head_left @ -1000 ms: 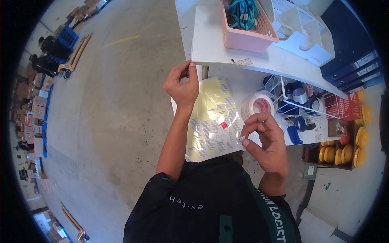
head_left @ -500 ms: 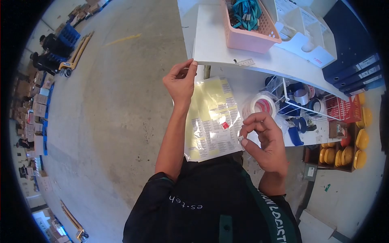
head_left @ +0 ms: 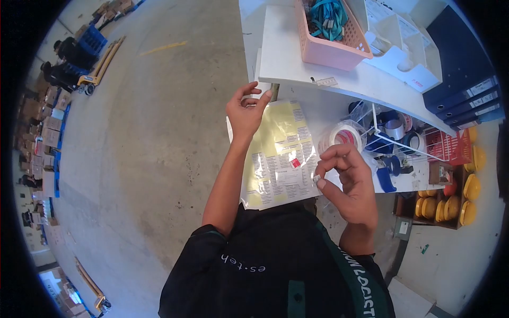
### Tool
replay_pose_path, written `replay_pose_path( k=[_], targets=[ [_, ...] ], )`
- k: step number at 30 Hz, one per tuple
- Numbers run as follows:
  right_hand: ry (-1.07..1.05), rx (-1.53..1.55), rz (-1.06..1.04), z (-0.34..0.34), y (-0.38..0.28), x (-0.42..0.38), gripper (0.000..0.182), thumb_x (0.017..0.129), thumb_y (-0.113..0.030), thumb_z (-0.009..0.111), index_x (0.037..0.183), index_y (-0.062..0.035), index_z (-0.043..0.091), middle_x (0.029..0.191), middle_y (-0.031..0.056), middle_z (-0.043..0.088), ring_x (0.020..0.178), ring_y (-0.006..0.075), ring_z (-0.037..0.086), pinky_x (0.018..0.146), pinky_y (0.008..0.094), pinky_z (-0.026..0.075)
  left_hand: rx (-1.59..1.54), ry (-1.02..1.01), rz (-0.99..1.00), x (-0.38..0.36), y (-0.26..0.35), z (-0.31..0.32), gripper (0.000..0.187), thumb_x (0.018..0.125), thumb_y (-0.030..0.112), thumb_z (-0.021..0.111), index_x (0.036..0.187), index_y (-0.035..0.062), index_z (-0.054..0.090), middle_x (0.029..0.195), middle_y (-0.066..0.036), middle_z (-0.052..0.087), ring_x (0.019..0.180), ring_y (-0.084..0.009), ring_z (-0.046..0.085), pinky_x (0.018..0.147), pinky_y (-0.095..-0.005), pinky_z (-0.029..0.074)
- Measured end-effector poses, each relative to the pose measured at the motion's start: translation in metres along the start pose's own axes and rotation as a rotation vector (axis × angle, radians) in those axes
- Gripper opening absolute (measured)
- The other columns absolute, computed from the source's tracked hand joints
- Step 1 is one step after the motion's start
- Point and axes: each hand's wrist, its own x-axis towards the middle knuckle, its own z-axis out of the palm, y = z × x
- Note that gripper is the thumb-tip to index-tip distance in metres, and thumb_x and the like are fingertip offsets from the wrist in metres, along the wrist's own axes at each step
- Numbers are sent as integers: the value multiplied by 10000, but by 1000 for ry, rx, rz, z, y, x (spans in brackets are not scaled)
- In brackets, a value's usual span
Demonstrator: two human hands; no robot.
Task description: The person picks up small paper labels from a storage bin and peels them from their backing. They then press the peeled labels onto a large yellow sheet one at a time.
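My left hand (head_left: 246, 115) is raised near the front corner of the white shelf (head_left: 281, 63), its bent fingers apart with nothing visible in them. A small whitish piece (head_left: 317, 179), too small to name for certain, is pinched between the thumb and forefinger of my right hand (head_left: 347, 185). Between both hands lies a glossy sheet of yellow and white printed labels (head_left: 281, 151), with a small red label on it. Just beyond my right hand, a roll of white tape (head_left: 325, 140) sits in clear plastic.
On the upper shelf stand a pink basket (head_left: 336, 53) of teal straps, a white organizer (head_left: 424, 79) and dark blue binders (head_left: 466, 79). Below are a white wire rack (head_left: 375, 119), tape dispensers (head_left: 387, 175) and yellow helmets (head_left: 452, 208). A pallet truck (head_left: 103, 66) stands left.
My left hand has come away from the shelf's corner, shifting slightly right and down, and its pinched fingers have parted. My right hand keeps its pinch, almost in place.
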Motion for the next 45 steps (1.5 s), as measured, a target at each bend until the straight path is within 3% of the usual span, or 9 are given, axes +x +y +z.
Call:
replay_pose_path(
  k=[7,10,16,23,28,32,38,40,45],
  targets=[
    [135,49,16,0,2,-2,420,852,29,679,1229,7,495,936,58,652,962,107,601,961,289,403,-6,11,-85,-40,13,-10,321,875,138,771,1118,-46,668,1007,-103,692,822,-102,643,671,-246,531],
    [116,63,-18,0,9,1,456,868,15,679,1272,-8,468,953,62,666,985,107,598,970,295,400,-128,-416,-128,-67,43,-20,198,973,85,631,1130,-30,664,1017,-93,691,901,-116,633,811,-260,507],
    [131,17,-65,6,11,7,425,914,-42,671,1285,-11,465,986,60,680,1017,101,574,996,303,378,-334,-678,-42,-101,89,-30,178,924,45,645,1086,-27,654,1027,-90,688,894,-141,628,847,-301,492],
    [119,-28,-123,9,16,8,412,961,-160,651,1293,0,469,1001,56,685,1059,132,567,1018,327,372,-293,-614,-52,-114,86,-25,139,864,-37,685,997,-24,647,996,-78,662,918,-129,613,801,-278,493],
    [142,-229,-190,9,17,7,369,942,-220,682,1182,32,561,1137,136,641,1091,250,611,963,362,440,-308,-612,-110,-121,84,-22,103,882,-46,669,980,-28,643,1010,-77,651,926,-127,610,811,-279,503],
    [94,-299,-167,6,13,6,411,955,-155,643,1299,-13,468,1062,87,676,1068,162,580,1020,339,371,-306,-596,-191,-123,83,-20,70,905,-43,643,974,-34,637,1033,-73,644,928,-116,599,834,-281,504],
    [140,-489,-165,11,18,7,427,946,-195,661,1288,4,500,1101,124,675,1117,247,608,1002,379,424,-314,-568,-377,-120,82,-21,52,928,-27,600,969,-42,628,996,-28,622,891,-76,561,787,-237,463],
    [224,-460,-229,15,21,8,369,923,-271,700,1148,8,609,1212,191,612,1153,366,585,965,410,452,-330,-556,-370,-120,80,-21,55,925,-29,598,969,-41,628,990,-22,619,881,-67,549,770,-229,449],
    [328,-530,-319,4,32,11,367,905,-220,710,1176,3,603,1195,186,640,1123,345,614,951,398,471,-348,-480,-341,-122,85,-22,83,922,63,606,951,0,652,968,-64,661,844,-117,569,768,-273,445]
  ],
)
